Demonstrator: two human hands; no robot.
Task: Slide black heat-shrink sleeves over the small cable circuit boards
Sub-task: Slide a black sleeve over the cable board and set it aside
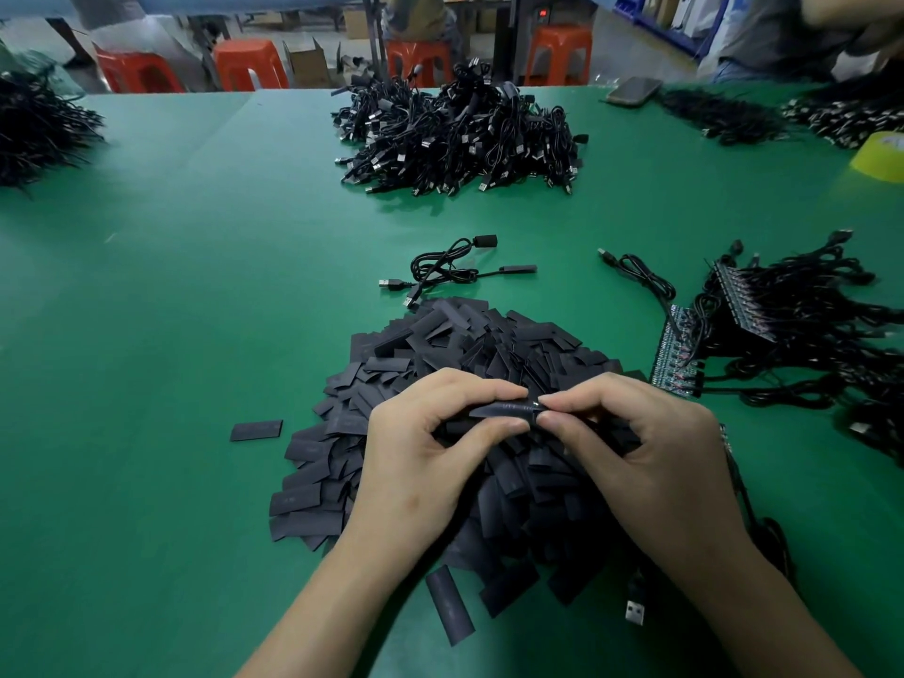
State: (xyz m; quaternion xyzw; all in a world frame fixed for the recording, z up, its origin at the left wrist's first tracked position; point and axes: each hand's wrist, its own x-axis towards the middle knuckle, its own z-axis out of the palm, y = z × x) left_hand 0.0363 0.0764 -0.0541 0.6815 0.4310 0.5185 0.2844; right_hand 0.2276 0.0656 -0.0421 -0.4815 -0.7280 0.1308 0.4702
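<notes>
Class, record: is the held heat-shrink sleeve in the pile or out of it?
Out: the left hand and right hand pinch the heat-shrink sleeve over the sleeve pile.

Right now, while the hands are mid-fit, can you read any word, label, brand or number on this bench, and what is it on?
No text is legible.
Heat-shrink sleeve pinched between left hand and right hand: faint pale print, too small to read.
Pile of loose sleeves: faint marks, blurred.
Yellow object at the right edge: pale mark, cut off and blurred.

Sleeve [508, 411] contents unclear, board possibly behind right hand [650, 452]; yellow object [880, 156] cropped by edge.
</notes>
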